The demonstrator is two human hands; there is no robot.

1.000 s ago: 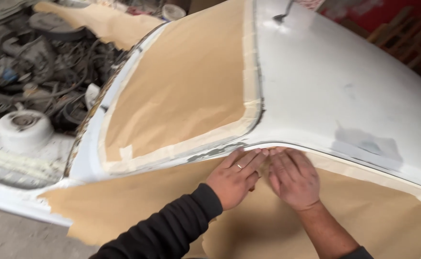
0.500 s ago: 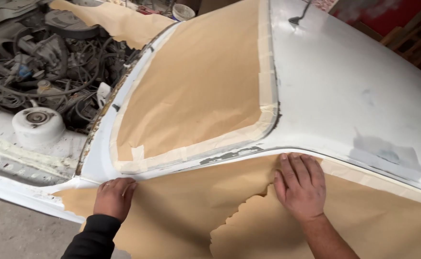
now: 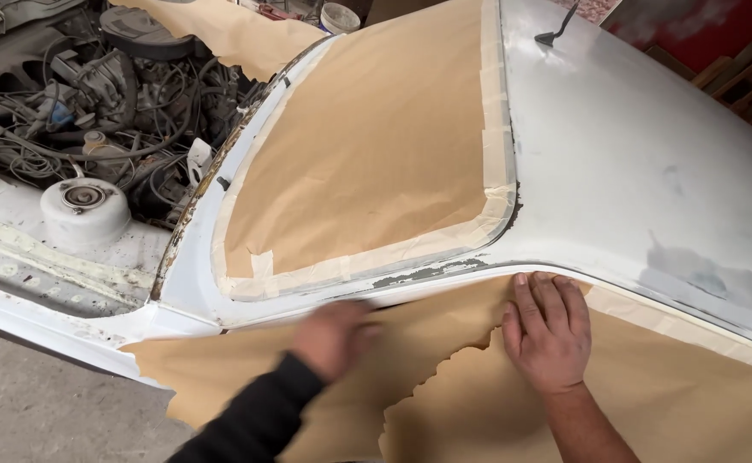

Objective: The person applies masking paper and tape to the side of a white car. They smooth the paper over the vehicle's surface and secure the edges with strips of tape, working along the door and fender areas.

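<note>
Right hand (image 3: 547,334) lies spread flat on the brown masking paper (image 3: 667,386) just below the white roof edge (image 3: 444,279). Left hand (image 3: 335,336), motion-blurred, touches the same paper further along that edge; I cannot tell its finger spread.

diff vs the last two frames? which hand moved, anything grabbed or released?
The left hand started beside the right, swept out left along the brown masking paper, and is now coming back right, blurred with motion. The right hand stayed flat, pressing the paper just below the roof edge. Nothing was gripped or let go. The taped windshield paper is unchanged.
</note>
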